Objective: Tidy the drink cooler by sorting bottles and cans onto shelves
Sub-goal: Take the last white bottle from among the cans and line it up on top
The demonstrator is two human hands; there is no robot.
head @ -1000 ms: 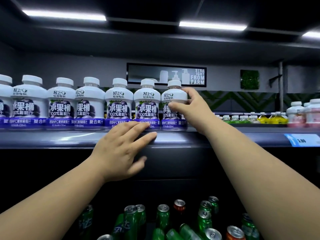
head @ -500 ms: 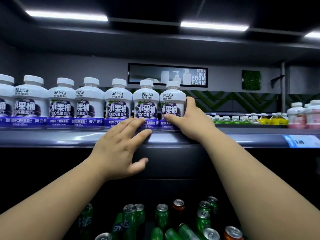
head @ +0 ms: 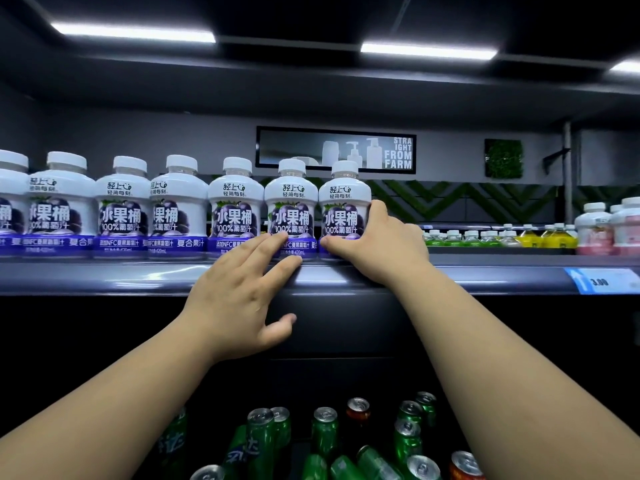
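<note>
One upright white bottle (head: 344, 211), purple-labelled, in right hand (head: 382, 245) grip.

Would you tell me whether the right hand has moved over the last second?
Yes. The right hand has slid down the last bottle, from its shoulder to its lower label, nearer the shelf edge.

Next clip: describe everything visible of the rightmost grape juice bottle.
The bottle is squat and white, plastic by its look, with a white cap, a clear neck and a purple grape label. It stands upright on the shelf, at the right end of the row, close beside its neighbour. The right hand grips its lower right side.
</note>
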